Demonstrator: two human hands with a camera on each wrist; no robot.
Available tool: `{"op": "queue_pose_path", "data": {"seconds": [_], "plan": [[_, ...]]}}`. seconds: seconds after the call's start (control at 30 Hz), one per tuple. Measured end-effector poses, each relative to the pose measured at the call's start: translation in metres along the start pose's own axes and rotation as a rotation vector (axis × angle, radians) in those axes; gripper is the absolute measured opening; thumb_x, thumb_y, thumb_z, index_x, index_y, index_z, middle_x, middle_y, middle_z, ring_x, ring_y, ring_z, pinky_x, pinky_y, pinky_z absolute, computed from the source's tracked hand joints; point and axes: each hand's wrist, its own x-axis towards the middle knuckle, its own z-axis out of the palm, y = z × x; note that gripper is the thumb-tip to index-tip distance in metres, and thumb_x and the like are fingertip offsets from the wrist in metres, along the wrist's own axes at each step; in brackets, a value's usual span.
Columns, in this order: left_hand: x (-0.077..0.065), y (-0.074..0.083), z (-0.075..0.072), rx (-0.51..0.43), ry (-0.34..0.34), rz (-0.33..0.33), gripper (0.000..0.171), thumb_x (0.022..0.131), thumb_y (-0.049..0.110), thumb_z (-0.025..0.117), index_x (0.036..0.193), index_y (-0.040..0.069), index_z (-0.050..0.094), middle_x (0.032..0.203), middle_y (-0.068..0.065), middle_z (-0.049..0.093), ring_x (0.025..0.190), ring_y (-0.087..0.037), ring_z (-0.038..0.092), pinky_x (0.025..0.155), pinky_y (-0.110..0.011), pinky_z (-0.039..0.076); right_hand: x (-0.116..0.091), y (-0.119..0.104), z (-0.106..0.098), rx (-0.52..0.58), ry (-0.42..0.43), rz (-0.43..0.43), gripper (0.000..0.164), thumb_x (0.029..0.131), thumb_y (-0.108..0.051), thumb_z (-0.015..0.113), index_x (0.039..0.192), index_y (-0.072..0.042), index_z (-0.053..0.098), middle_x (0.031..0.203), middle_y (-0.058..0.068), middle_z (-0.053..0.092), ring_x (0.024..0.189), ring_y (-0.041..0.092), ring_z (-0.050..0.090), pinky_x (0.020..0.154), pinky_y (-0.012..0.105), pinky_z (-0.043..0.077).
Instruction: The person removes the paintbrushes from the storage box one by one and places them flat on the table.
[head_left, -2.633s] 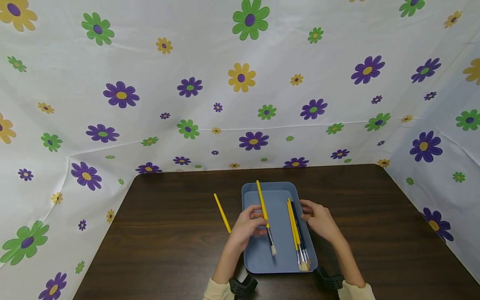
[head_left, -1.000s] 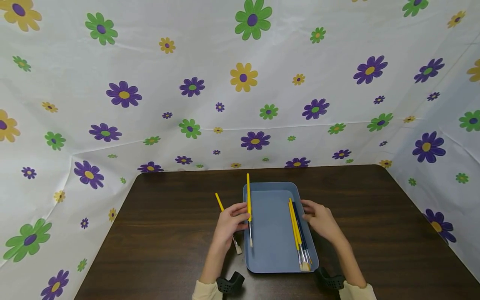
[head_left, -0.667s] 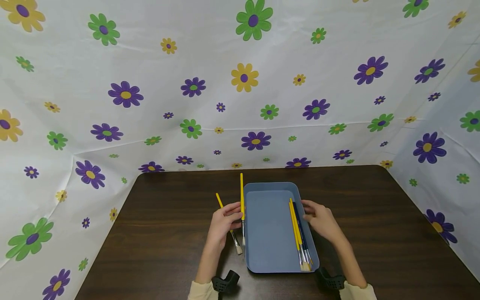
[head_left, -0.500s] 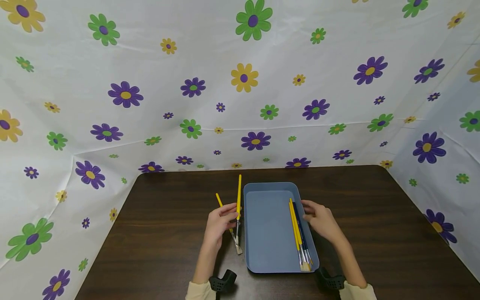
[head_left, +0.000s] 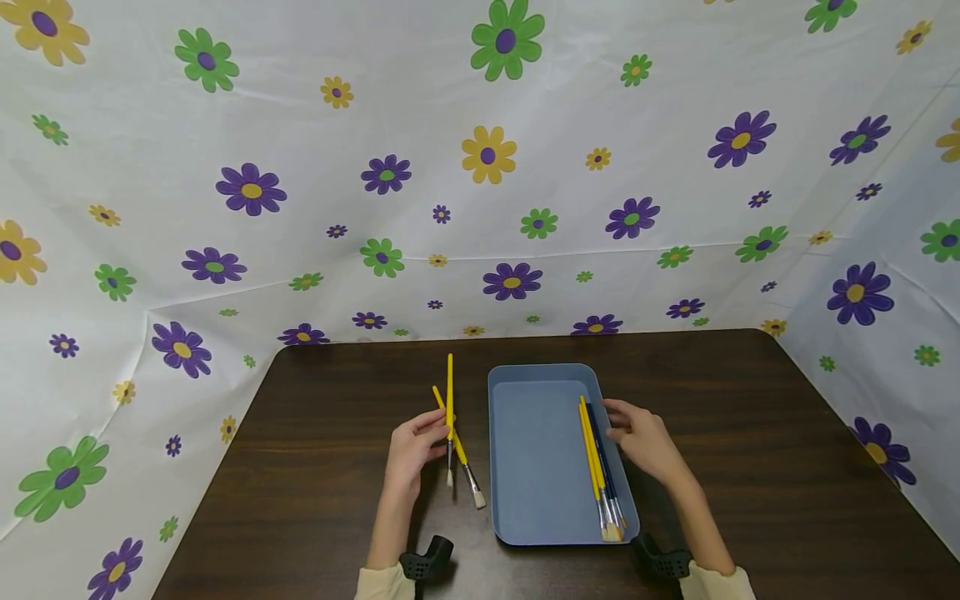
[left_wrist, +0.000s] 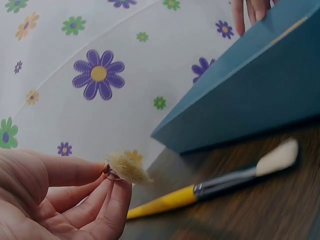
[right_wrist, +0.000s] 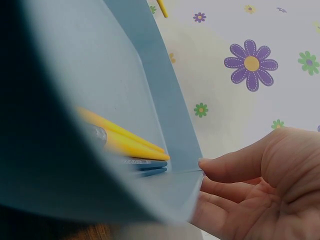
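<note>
My left hand (head_left: 411, 450) pinches a yellow-handled paintbrush (head_left: 450, 385) between thumb and fingers, left of the tray. In the left wrist view its pale bristles (left_wrist: 126, 169) point towards the camera. A second yellow paintbrush (head_left: 459, 446) lies slantwise on the table, partly behind the held one in the head view. The blue-grey tray (head_left: 536, 467) stands to its right. My right hand (head_left: 643, 442) grips the tray's right rim, thumb at the edge and fingers outside it. Inside along that side lie several paintbrushes, yellow ones (head_left: 588, 442) beside dark blue ones (head_left: 600, 446).
The dark wooden table (head_left: 315, 467) extends to both sides of the tray. Behind it hangs a white cloth (head_left: 420, 117) printed with flowers. Each wrist wears a black camera mount, such as the left mount (head_left: 426, 560).
My left hand has carried its paintbrush leftward from over the tray, past the left rim, to beside the paintbrush on the table. My right hand has stayed at the tray's rim.
</note>
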Motion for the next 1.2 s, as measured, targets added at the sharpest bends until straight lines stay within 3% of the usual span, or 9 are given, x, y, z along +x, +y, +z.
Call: {"op": "queue_pose_path", "data": {"seconds": [0.27, 0.5, 0.83, 1.2], "plan": [[-0.001, -0.002, -0.016, 0.081, 0.051, -0.008, 0.036, 0.098, 0.000, 0.066, 0.130, -0.015, 0.062, 0.124, -0.029, 0.068, 0.094, -0.027, 0.074, 0.070, -0.028, 0.062, -0.001, -0.001, 0.000, 0.002, 0.000, 0.002, 0.046, 0.099, 0.006, 0.058, 0.143, 0.015, 0.048, 0.131, 0.038, 0.060, 0.111, 0.046, 0.067, 0.085, 0.052, 0.060], [0.001, -0.007, -0.022, 0.126, 0.070, -0.018, 0.034, 0.097, -0.003, 0.064, 0.128, -0.016, 0.062, 0.122, -0.030, 0.068, 0.091, -0.020, 0.072, 0.070, -0.029, 0.062, 0.000, 0.000, 0.000, -0.001, 0.001, 0.001, 0.046, 0.098, 0.006, 0.058, 0.143, 0.014, 0.049, 0.130, 0.038, 0.060, 0.109, 0.045, 0.068, 0.083, 0.049, 0.061], [0.001, -0.010, -0.025, 0.131, 0.055, -0.030, 0.034, 0.097, -0.004, 0.063, 0.129, -0.017, 0.061, 0.120, -0.029, 0.069, 0.089, -0.017, 0.071, 0.069, -0.027, 0.061, 0.001, 0.000, 0.000, -0.016, 0.009, -0.009, 0.045, 0.098, 0.007, 0.059, 0.142, 0.015, 0.050, 0.130, 0.039, 0.060, 0.110, 0.046, 0.067, 0.082, 0.050, 0.061], [0.000, -0.010, -0.028, 0.193, 0.037, -0.016, 0.035, 0.097, -0.003, 0.063, 0.128, -0.017, 0.061, 0.120, -0.030, 0.068, 0.093, -0.023, 0.072, 0.072, -0.032, 0.063, 0.001, 0.001, 0.001, -0.023, 0.015, -0.011, 0.045, 0.098, 0.007, 0.059, 0.141, 0.014, 0.051, 0.129, 0.039, 0.060, 0.111, 0.047, 0.066, 0.082, 0.050, 0.061]]}}
